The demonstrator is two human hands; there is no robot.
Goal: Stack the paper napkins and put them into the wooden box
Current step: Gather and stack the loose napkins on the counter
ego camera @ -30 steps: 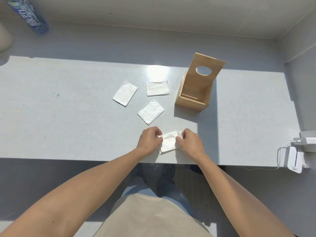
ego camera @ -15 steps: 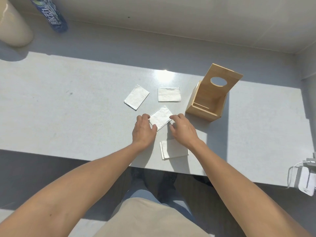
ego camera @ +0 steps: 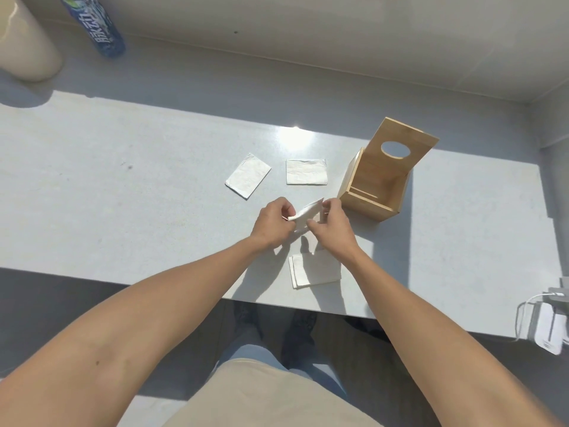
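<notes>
Both hands hold one white folded napkin (ego camera: 306, 213) lifted off the table: my left hand (ego camera: 272, 222) pinches its left end, my right hand (ego camera: 331, 228) its right edge. Just below them a small stack of napkins (ego camera: 314, 270) lies near the table's front edge. Two more single napkins lie flat farther back, one to the left (ego camera: 248, 175) and one in the middle (ego camera: 306, 171). The wooden box (ego camera: 381, 180) stands to the right of the hands, its lid with a round hole tipped up and its inside showing no napkins.
The grey table (ego camera: 123, 192) runs left to right, its front edge close to my legs. A blue bottle (ego camera: 94, 24) and a beige container (ego camera: 26, 47) stand at the far left back. White chargers with a cable (ego camera: 546, 328) sit at the right edge.
Both hands let go of the stack near the front edge, reached forward to the nearest loose napkin and lifted it off the table.
</notes>
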